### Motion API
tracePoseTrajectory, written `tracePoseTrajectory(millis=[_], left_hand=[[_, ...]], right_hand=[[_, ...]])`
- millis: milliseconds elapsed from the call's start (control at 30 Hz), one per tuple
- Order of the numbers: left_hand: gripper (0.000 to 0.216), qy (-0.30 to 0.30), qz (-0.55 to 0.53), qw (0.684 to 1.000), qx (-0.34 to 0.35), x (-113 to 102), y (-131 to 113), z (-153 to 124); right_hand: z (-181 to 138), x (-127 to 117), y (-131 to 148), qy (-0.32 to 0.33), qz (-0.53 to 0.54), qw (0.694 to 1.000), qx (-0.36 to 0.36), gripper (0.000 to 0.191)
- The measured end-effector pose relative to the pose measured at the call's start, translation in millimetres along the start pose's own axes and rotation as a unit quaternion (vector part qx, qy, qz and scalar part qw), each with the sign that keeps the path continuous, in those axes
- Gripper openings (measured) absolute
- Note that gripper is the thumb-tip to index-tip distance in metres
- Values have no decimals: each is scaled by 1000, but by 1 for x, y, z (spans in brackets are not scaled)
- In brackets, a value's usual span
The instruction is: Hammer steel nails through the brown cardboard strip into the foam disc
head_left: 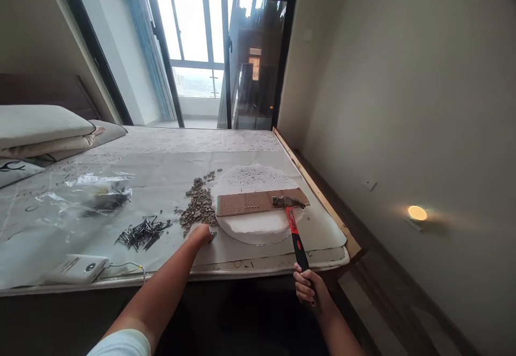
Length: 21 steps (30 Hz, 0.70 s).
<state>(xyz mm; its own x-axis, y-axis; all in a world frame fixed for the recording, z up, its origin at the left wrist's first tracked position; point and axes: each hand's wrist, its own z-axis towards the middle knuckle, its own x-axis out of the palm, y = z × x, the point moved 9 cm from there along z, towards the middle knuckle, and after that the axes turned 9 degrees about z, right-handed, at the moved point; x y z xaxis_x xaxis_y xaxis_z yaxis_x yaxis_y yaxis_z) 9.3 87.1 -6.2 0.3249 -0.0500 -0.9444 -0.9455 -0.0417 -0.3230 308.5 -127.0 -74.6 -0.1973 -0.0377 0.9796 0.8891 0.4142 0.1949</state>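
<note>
My right hand (308, 287) is closed around the red and black handle of a hammer (293, 221). The hammer's head rests on a brown perforated board (258, 202), which lies across a round white foam disc (252, 221). My left hand (201, 234) reaches to the near edge of a heap of small grey-brown pieces (199, 208), fingers curled down onto the sheet; what they pinch is too small to make out. A pile of dark nails (141, 233) lies left of that hand.
All this sits on a paper-covered mattress (161, 168). A crumpled clear plastic bag (100, 194) and a white power bank (76, 269) lie at the left, with pillows (40, 130) behind. A wall runs along the right, a glass door at the back.
</note>
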Motion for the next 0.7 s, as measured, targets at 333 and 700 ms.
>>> tracePoseTrajectory(millis=[333,700], left_hand=[[14,-59,-98,992,-61,-90,26,13],[53,-58,-349,932,81,-82,-107,-12]], right_hand=[[10,10,1,50,9,998,22,11],[14,10,-1,88,-2,995,47,14]])
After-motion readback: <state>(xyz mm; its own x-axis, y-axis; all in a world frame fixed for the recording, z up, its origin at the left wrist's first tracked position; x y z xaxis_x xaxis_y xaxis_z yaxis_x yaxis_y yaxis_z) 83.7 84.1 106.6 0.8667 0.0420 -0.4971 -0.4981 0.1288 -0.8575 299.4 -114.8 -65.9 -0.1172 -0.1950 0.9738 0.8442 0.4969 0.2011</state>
